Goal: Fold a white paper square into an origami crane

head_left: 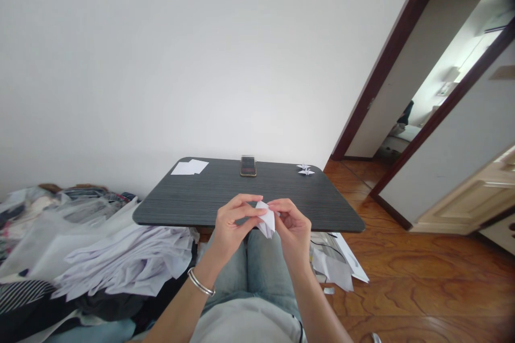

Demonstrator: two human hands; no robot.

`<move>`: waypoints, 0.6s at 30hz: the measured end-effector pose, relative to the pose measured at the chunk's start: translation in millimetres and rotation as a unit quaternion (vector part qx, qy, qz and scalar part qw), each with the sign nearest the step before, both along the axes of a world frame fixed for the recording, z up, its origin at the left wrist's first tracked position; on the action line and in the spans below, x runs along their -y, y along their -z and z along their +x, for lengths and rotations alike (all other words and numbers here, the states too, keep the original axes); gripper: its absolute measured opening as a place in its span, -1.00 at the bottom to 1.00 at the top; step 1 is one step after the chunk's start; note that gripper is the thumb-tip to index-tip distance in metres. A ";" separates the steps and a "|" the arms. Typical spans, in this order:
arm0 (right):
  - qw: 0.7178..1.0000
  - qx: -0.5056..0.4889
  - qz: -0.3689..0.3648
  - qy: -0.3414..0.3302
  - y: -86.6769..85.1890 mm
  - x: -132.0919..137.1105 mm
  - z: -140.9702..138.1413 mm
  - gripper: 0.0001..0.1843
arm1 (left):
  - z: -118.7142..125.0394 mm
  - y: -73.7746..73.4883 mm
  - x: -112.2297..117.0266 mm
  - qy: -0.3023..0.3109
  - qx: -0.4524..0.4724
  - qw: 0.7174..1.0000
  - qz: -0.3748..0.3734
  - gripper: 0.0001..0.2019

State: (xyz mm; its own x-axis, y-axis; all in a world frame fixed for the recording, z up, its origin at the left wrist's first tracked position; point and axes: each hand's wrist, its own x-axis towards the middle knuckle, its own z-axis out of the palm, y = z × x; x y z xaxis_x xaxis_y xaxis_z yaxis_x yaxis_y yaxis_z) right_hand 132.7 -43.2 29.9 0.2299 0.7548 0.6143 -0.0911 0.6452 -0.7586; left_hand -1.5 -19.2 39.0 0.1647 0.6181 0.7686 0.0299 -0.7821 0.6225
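A pale shirt (245, 324) is seen at bottom centre. At lower centre, a piece of folded white paper (267, 220) is pinched by the left hand (230, 226) and right hand (296, 228), fingertips drawn nearly together.

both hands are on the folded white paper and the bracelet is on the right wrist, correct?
No, the bracelet is on the left wrist, as the head view shows. The left hand and right hand are both on the folded white paper.

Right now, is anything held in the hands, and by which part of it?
A folded white paper: the left hand grips its left side and top, the right hand its upper right edge; its lower end hangs free.
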 end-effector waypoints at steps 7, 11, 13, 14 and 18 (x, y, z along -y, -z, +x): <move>1.000 -0.002 0.001 -0.016 -4.3 2.9 -0.9 -0.84 | -3.2 -2.6 3.0 -0.046 -0.038 0.984 0.168 -0.74; 1.000 0.008 0.003 -0.013 -2.6 2.1 0.3 -0.83 | -4.1 -3.2 2.6 -0.044 -0.037 0.981 0.185 -0.74; 1.000 0.018 0.004 -0.012 -1.3 1.8 1.9 -0.84 | -4.2 -3.6 2.0 -0.040 -0.029 0.983 0.177 -0.76; 1.000 0.026 0.007 -0.010 -0.8 1.7 2.9 -0.84 | -4.2 -3.9 1.8 -0.041 -0.024 0.984 0.174 -0.77; 0.998 0.057 0.035 -0.002 0.0 2.7 5.6 -0.89 | -4.2 -5.0 2.1 -0.032 0.000 0.987 0.160 -0.84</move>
